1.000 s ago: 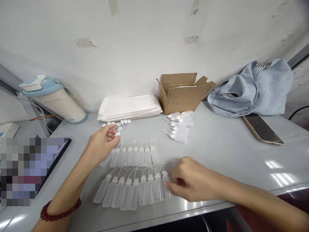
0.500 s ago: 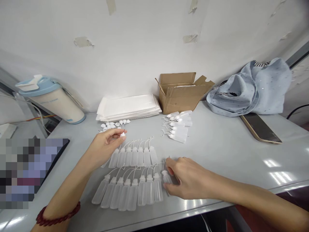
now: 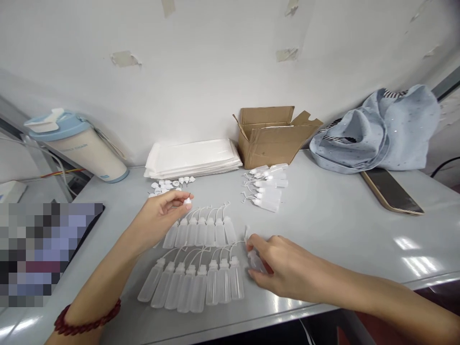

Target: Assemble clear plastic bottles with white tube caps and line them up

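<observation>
My left hand [image 3: 158, 213] pinches a small white needle-tip cap [image 3: 187, 201] between thumb and fingertips, its thin dark needle pointing up. Behind that hand lies a heap of similar white caps [image 3: 166, 185]. My right hand [image 3: 287, 266] has thumb and fingers around a translucent squeeze bottle [image 3: 256, 261], partly hidden by the fingers. To its left, several such bottles with thin curved tethers lie side by side in a front row [image 3: 194, 287] and a back row [image 3: 200, 234]. Beyond the right hand is a cluster of bottles with white caps fitted [image 3: 269, 198].
Against the wall stand a stack of white sheets or sleeves [image 3: 194, 158] and an open cardboard box [image 3: 278, 143]. A tumbler [image 3: 79, 148] and a pixelated screen [image 3: 46, 254] are at left. A blue fabric bag [image 3: 381, 129] and a phone [image 3: 391, 191] are at right.
My left hand has moved slightly right with the cap. In my right hand the bottle has shifted right, away from the front row, and it is tilted more.
</observation>
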`<state>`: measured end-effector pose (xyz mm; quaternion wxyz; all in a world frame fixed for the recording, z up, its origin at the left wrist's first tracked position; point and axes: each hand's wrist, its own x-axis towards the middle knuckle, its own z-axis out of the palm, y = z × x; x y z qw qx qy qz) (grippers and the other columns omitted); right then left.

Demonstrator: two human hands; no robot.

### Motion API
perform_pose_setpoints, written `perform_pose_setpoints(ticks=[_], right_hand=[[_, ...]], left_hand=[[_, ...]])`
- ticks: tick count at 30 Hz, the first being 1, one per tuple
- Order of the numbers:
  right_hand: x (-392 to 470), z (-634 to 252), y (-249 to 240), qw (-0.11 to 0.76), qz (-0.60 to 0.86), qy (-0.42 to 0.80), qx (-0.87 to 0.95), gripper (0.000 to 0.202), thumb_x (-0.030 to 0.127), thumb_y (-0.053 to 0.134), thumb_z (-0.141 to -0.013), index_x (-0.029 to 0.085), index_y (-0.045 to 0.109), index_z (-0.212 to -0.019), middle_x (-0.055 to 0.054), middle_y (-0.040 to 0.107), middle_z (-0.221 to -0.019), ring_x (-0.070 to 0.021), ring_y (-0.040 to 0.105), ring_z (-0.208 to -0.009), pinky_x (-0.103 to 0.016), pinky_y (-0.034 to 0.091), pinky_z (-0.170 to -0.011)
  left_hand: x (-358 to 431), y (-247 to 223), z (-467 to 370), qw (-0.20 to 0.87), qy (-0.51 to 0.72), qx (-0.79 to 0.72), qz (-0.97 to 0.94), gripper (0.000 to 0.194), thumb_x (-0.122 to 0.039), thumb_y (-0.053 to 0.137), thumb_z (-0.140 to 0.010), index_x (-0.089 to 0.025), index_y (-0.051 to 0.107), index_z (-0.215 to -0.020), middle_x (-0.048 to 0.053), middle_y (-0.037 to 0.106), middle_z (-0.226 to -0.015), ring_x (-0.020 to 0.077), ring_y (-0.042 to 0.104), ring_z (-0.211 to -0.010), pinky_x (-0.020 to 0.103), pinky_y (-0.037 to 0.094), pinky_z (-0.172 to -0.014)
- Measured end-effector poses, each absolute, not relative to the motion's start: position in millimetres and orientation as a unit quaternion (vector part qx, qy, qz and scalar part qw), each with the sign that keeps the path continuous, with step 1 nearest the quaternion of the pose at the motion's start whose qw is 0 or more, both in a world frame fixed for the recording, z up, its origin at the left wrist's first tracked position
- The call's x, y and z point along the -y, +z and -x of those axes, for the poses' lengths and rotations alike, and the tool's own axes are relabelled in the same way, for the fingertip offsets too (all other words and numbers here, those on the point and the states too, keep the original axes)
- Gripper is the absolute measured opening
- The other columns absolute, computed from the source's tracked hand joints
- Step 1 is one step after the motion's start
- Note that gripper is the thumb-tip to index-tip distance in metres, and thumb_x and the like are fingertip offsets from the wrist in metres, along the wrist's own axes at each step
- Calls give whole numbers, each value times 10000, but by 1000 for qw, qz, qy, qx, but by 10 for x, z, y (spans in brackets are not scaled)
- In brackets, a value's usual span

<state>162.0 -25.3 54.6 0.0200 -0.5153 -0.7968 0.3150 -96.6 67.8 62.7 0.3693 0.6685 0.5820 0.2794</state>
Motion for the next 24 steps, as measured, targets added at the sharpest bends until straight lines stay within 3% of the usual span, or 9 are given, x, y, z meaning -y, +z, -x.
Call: perform_pose_setpoints(ticks=[7, 10, 14, 20, 24], right_hand=[[192, -1729, 621, 154, 508, 330, 780, 274, 228, 510, -878, 190, 526, -1149, 32, 553, -624, -126, 538, -561, -238, 407, -546], [161, -1753, 624, 249, 481, 319, 778, 278, 254, 502, -915, 201, 526, -1187, -19, 651, -808, -130, 586, -646, -255, 477, -608], [128, -1748, 598, 335, 437, 289, 783, 269, 209, 514, -924, 205, 542, -1191, -62, 670, -1016, -134, 611, -757, -270, 520, -670], [125, -1709, 532, 409, 387, 281, 777, 278, 163, 585, -889, 192, 550, -1163, -53, 686, -989, -123, 630, -777, -242, 548, -648], [145, -1683, 524, 421, 383, 294, 768, 241, 155, 630, -857, 167, 574, -1091, -51, 699, -941, -112, 636, -753, -215, 549, -625]], left_hand=[[-548, 664, 872, 469, 293, -513, -656, 229, -404, 652, -790, -253, 657, -962, 31, 661, -989, 187, 637, -873, 300, 533, -780], [-424, 663, 775, 532, 294, -463, -645, 187, -390, 642, -820, -278, 647, -970, 3, 646, -891, 157, 621, -809, 265, 526, -716], [-305, 648, 642, 593, 265, -425, -630, 175, -379, 627, -844, -264, 638, -975, 3, 631, -844, 155, 602, -784, 274, 512, -698], [-265, 571, 510, 687, 271, -405, -539, 166, -357, 658, -839, -229, 625, -939, 3, 669, -964, 147, 612, -940, 265, 463, -854], [-229, 560, 460, 694, 302, -418, -502, 170, -358, 691, -814, -225, 635, -905, -13, 655, -934, 110, 597, -853, 234, 450, -815]])
